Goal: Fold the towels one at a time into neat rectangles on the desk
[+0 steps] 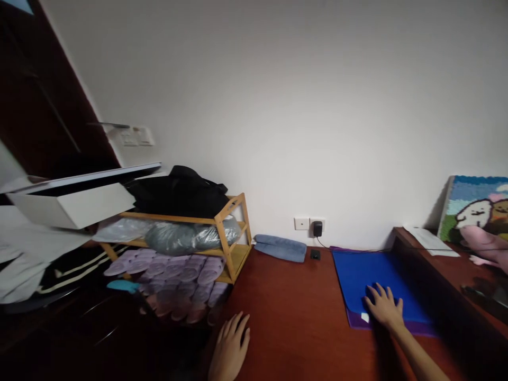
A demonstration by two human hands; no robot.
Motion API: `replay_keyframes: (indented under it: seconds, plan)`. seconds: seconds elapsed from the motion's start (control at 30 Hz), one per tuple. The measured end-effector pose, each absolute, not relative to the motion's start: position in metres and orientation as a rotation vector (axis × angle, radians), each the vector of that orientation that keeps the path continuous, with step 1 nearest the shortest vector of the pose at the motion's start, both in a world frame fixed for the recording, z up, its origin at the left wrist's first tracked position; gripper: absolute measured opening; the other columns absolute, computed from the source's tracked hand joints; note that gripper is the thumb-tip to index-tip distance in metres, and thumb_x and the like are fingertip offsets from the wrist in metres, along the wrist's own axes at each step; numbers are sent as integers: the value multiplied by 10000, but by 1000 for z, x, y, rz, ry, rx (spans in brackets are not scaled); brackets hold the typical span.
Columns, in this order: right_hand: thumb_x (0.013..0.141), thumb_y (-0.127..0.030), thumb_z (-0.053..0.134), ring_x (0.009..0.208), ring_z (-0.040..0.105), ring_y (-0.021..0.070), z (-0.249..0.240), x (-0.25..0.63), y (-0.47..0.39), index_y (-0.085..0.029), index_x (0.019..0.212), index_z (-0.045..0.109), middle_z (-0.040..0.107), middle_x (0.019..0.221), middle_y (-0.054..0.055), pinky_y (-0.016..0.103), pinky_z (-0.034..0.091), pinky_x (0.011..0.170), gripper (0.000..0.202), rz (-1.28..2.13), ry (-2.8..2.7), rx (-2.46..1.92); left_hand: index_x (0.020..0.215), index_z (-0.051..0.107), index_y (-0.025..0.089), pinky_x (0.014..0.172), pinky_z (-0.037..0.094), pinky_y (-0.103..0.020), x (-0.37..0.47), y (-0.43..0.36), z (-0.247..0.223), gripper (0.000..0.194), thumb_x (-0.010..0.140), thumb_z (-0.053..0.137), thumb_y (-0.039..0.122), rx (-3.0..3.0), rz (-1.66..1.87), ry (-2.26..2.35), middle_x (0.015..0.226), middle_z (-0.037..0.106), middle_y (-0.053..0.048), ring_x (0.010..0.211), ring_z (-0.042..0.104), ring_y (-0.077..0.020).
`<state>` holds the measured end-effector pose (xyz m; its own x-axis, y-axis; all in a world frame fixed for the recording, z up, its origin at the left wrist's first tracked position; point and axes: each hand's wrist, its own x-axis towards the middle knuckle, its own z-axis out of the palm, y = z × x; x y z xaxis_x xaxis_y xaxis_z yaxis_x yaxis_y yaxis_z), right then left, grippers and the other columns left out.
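My right hand (384, 307) lies with fingers spread on a flat blue folder-like sheet (359, 270), near its front part. A purple sheet (416, 328) shows from beneath the blue one along the front edge, with a small white tag (365, 317) at its corner. My left hand (230, 346) rests at the left edge of the red-brown table (293, 312), fingers stretched out and holding nothing. Toward the wall lies a folded grey-blue cloth (280, 248), apart from both hands.
A wooden rack (228, 248) at the left bears a black bag (180, 191), plastic-wrapped bundles and several purple slippers (154, 264). A black plug adapter (317, 228) sits in the wall outlet. On the raised right ledge stand a picture (476, 211) and a pink plush thing (482, 244).
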<state>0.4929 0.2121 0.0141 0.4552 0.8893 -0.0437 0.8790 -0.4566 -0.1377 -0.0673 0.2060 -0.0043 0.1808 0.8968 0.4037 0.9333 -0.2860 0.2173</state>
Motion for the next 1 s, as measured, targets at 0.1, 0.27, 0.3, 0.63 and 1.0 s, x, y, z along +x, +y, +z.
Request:
replay_keyframes:
  seconds: [0.1,0.27,0.3,0.63,1.0]
  plan:
    - [933,-308,373,1406,450,309,33,435,234,-234,1353,641,514,1520,117,485,350,1149,504,37,-1847,-2270,1367,630,316,1140,474,-497,-69,205,-5,428,984,457,395,-2346,-728,-1842,1434,650,-34,1339,578,-268]
    - [910,-249,459,1412,438,219,45,315,307,-231,1451,554,464,1578,58,311,317,1168,550,146,-2123,-1919,1377,620,330,1132,477,-499,-72,204,-9,428,989,448,383,-2355,-732,-1870,1436,645,-34,1327,583,-269]
    - [913,-251,467,1457,381,226,44,297,323,-236,1490,511,412,1617,42,318,281,1192,579,153,-2129,-1914,1381,617,335,1132,476,-503,-73,204,-10,430,987,451,382,-2356,-735,-1875,1439,642,-33,1327,582,-271]
    - [1014,-327,357,1385,449,314,24,231,348,-125,1523,452,509,1520,167,413,318,1168,556,88,-2008,-2019,1407,588,356,1131,467,-495,-76,203,-14,441,997,427,371,-2364,-686,-1898,1464,619,-23,1339,566,-265]
    - [801,-29,546,916,701,266,-88,216,111,-287,1099,753,758,1090,82,329,538,790,445,-381,-2053,-1630,1311,661,273,1125,434,-474,-67,203,1,414,961,441,277,-2333,-759,-1866,1377,673,-53,1282,583,-253]
